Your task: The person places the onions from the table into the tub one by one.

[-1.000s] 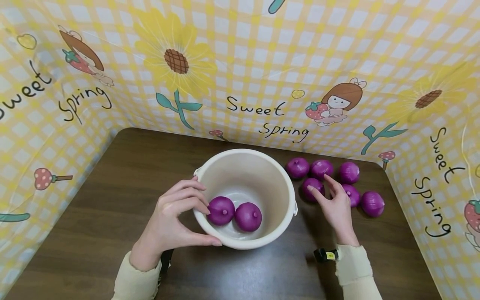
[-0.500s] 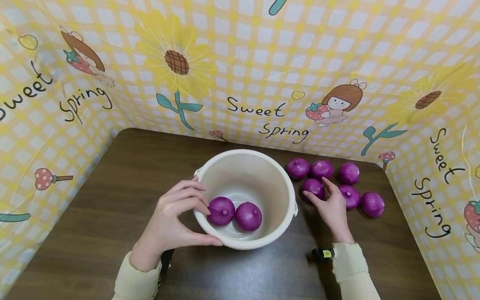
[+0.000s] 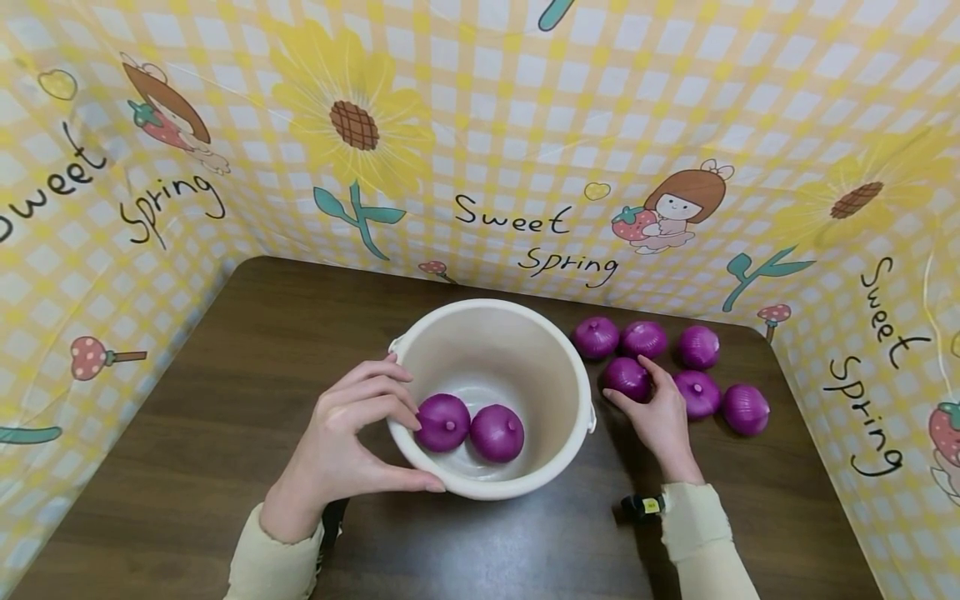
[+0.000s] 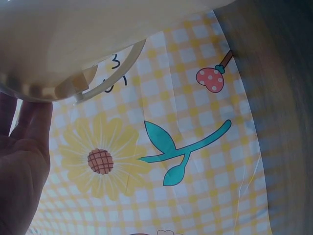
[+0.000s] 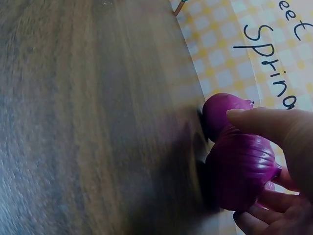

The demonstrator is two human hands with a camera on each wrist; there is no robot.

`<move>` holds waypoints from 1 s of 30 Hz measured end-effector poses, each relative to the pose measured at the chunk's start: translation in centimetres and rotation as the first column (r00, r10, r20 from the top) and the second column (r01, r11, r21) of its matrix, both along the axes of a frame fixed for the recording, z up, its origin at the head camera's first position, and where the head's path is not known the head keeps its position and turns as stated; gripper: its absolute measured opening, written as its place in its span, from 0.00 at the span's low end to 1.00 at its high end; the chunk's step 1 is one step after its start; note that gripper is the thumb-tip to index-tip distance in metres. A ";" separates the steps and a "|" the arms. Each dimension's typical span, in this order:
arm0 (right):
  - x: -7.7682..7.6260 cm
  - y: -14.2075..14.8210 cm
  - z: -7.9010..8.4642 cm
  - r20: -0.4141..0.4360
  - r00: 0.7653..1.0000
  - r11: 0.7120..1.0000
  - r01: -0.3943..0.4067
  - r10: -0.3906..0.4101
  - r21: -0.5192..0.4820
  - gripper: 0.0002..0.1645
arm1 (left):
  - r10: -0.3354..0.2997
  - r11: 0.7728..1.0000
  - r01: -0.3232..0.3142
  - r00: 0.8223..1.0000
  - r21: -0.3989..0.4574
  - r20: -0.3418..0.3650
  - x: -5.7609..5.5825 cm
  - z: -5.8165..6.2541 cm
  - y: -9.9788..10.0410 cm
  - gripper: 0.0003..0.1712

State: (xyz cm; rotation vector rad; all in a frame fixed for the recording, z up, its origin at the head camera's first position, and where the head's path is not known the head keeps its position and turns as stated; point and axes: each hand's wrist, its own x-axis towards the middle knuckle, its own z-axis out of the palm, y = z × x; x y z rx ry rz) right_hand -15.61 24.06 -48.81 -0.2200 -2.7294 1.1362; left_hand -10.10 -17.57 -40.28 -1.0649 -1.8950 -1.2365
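Note:
A cream bucket (image 3: 480, 312) stands on the table, with two purple onions (image 3: 442, 422) lying side by side on its floor. My left hand (image 3: 352, 429) holds the bucket's left rim, fingers over the edge and thumb along the near side. In the left wrist view the bucket (image 4: 73, 44) fills the top, with the fingers of the left hand (image 4: 27, 142) against its rim. To the right of the bucket, my right hand (image 3: 663, 417) grips an onion (image 3: 626, 379) between thumb and fingers. That onion (image 5: 239, 171) appears large in the right wrist view, still among its neighbours.
Several more onions (image 3: 699, 347) lie close around the gripped one, at the table's back right. A handle lug (image 3: 592, 418) juts from the bucket's right side. Patterned cloth (image 3: 487, 125) walls in the brown table (image 3: 187, 400) at the back and sides.
My right hand has shifted slightly left and down, and its thumb and fingers have settled around the nearest onion. The left hand and the bucket stay in place.

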 end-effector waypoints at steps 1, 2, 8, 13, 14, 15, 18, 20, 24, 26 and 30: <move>0.0 0.0 0.0 0.001 1.000 1.000 0.002 -0.002 0.003 0.48 | 0.000 1.000 0.000 1.000 0.000 0.000 0.0 0.0 0.0 0.32; 0.0 0.0 -0.1 0.002 1.000 1.000 0.005 -0.005 0.006 0.48 | 0.000 1.000 0.000 1.000 0.000 0.001 0.0 0.0 0.0 0.32; -0.1 -0.1 -0.3 0.006 1.000 1.000 0.025 -0.025 0.001 0.48 | -0.004 1.000 0.004 1.000 0.003 0.005 0.1 0.0 0.0 0.32; -0.1 0.0 -0.3 0.003 0.999 0.999 0.032 -0.032 -0.012 0.49 | -0.009 1.000 0.009 1.000 0.006 0.003 0.1 0.1 0.1 0.31; 0.0 0.0 -0.3 -0.001 0.999 0.999 0.032 -0.032 -0.011 0.49 | -0.010 1.000 0.010 1.000 0.008 0.001 0.1 0.1 0.1 0.31; 0.0 0.0 -0.3 -0.005 1.000 0.999 0.031 -0.031 -0.010 0.48 | -0.012 1.000 0.012 1.000 0.009 0.000 0.1 0.2 0.1 0.31; 0.0 0.1 -0.2 -0.017 0.999 0.999 0.031 -0.031 -0.010 0.48 | -0.015 1.000 0.015 1.000 0.010 -0.005 0.1 0.3 0.1 0.31; 0.1 0.1 -0.2 -0.019 0.999 0.999 0.033 -0.033 -0.016 0.47 | -0.014 1.000 0.014 1.000 0.009 -0.006 0.1 0.3 0.1 0.31; 0.1 0.1 0.0 -0.020 0.999 0.998 0.036 -0.037 -0.042 0.47 | -0.015 1.000 0.015 1.000 0.010 -0.003 0.1 0.4 0.2 0.31; 0.1 0.1 0.2 -0.019 0.999 0.998 0.034 -0.035 -0.058 0.48 | -0.016 1.000 0.016 1.000 0.010 -0.001 0.1 0.4 0.2 0.31; 0.2 0.1 0.6 -0.020 0.999 0.996 0.029 -0.031 -0.088 0.49 | -0.016 1.000 0.016 1.000 0.012 0.000 0.2 0.4 0.1 0.31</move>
